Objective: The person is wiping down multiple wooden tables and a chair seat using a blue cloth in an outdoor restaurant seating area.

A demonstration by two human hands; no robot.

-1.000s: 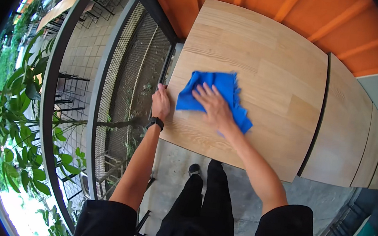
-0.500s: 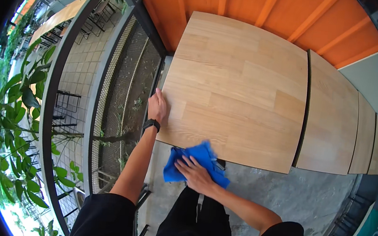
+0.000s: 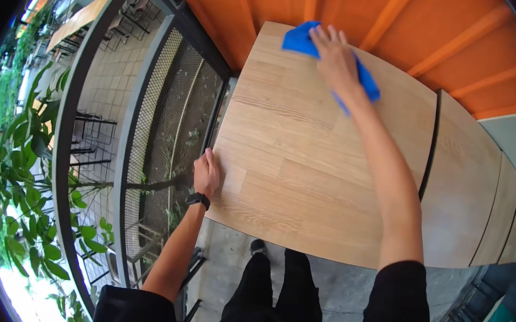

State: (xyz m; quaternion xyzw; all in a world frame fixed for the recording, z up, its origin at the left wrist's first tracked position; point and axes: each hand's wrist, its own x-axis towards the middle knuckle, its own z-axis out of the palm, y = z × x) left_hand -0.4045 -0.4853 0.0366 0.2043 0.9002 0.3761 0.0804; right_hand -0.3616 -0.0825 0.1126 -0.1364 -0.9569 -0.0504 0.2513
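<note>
A blue cloth [image 3: 301,40] lies on the far part of the light wooden tabletop [image 3: 284,145], close to the orange wall. My right hand [image 3: 339,63] presses down on it with the arm stretched out, fingers extended over the cloth, which spreads out on both sides of the hand. At the tabletop's left edge, near its front corner, my left hand [image 3: 207,175] is closed around the rim. The fingers curled under that edge are hidden. A black band [image 3: 198,200] sits on my left wrist.
More wooden tables [image 3: 463,187] stand in a row to the right. An orange ribbed wall [image 3: 341,7] rises behind. On the left are a grey metal frame [image 3: 126,142] with mesh and leafy plants [image 3: 33,201]. A grey concrete floor [image 3: 344,293] lies below.
My right hand has carried the blue cloth from the table's front edge to its far side by the wall. My left hand stays on the left edge. My view has shifted slightly.
</note>
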